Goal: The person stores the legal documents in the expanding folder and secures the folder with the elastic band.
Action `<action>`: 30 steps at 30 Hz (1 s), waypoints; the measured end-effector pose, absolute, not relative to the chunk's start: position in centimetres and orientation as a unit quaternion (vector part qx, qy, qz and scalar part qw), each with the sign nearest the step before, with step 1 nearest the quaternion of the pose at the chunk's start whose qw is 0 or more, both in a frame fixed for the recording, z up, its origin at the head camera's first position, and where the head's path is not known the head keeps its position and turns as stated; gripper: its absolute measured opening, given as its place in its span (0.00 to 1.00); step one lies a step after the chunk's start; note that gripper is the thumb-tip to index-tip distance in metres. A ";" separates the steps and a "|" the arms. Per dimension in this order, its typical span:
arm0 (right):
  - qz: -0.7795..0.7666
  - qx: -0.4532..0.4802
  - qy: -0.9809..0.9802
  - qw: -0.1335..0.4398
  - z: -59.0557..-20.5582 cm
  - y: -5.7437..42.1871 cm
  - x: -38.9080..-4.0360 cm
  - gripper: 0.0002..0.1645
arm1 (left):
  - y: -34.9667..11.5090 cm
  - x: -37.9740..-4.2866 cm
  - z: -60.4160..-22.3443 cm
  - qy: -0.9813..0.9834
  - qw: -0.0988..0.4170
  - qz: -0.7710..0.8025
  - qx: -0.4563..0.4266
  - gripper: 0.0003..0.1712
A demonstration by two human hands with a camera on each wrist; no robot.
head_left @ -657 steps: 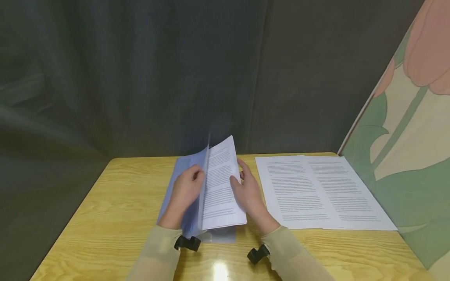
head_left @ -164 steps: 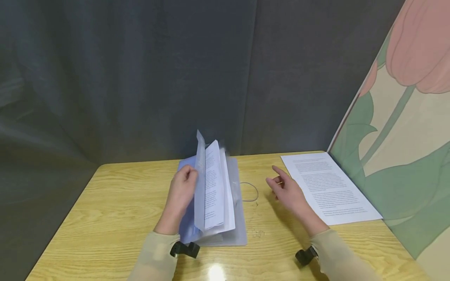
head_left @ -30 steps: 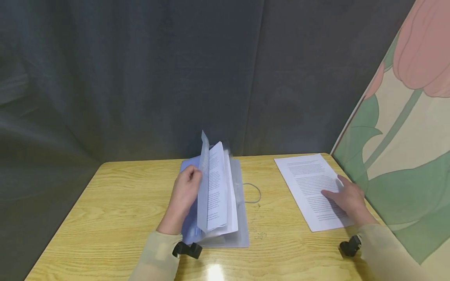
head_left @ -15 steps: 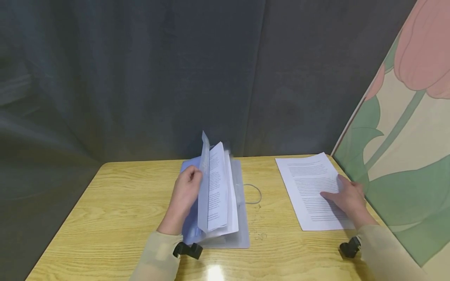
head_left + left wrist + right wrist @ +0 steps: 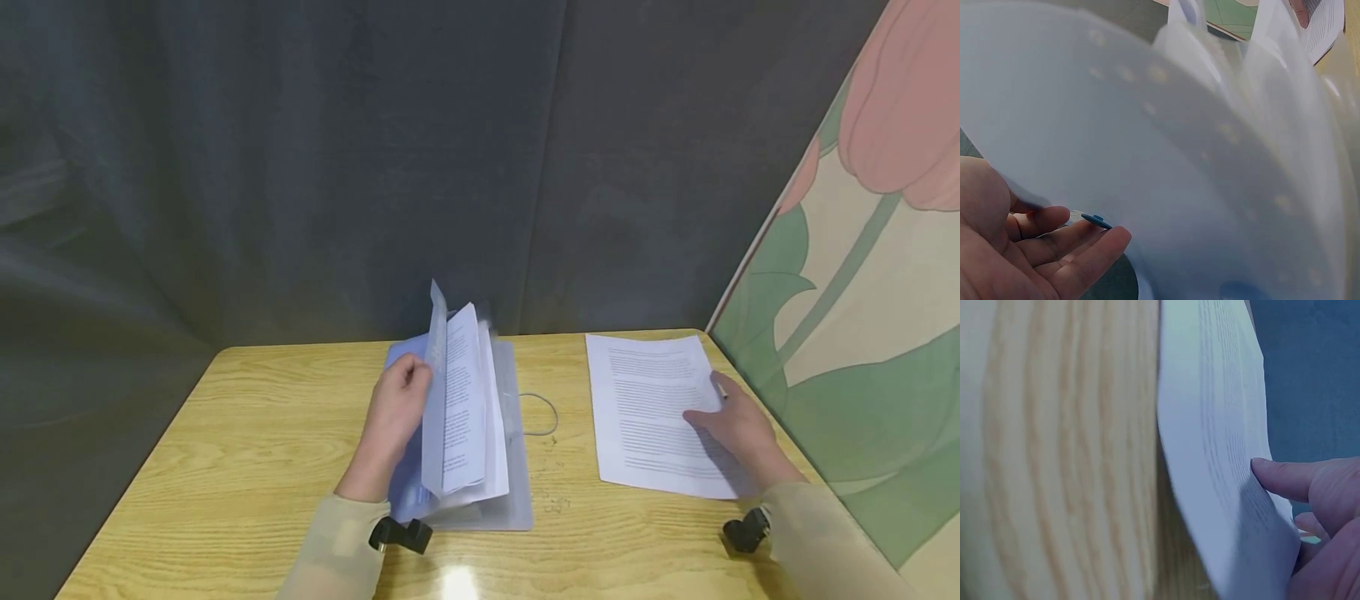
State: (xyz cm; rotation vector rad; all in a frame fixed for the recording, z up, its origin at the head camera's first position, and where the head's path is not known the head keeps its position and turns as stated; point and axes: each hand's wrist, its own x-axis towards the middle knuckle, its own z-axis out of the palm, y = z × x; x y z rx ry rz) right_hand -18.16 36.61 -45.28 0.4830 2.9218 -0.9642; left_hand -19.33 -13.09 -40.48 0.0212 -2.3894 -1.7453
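Paper (image 5: pixel 648 392) — likely light, floppy, easily creased; best held by an edge | right hand (image 5: pixel 738 427): thumb and fingers pinch its right side | left hand (image 5: pixel 400 402): fingers pinch the folder cover (image 5: pixel 434 425)

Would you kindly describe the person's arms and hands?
The left sleeve and right sleeve are long and pale beige. A small, blocky black device sits at the left wrist, a similar device at the right. The left hand and right hand wear no gloves.

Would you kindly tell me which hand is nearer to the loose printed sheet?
Right: the right hand grips the printed sheet by its right edge, while the left hand is away to its left, holding a raised plastic flap.
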 end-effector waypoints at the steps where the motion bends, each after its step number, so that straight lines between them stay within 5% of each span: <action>1: -0.314 0.155 0.937 0.015 -45.2 36.4 -18.1 0.62 | -13.1 -19.4 -40.5 -0.804 0.092 -0.587 0.007 0.11; 30: -0.364 0.096 0.926 -0.026 -44.3 34.3 -17.5 0.60 | -14.8 -19.3 -40.3 -0.764 0.091 -0.638 0.008 0.10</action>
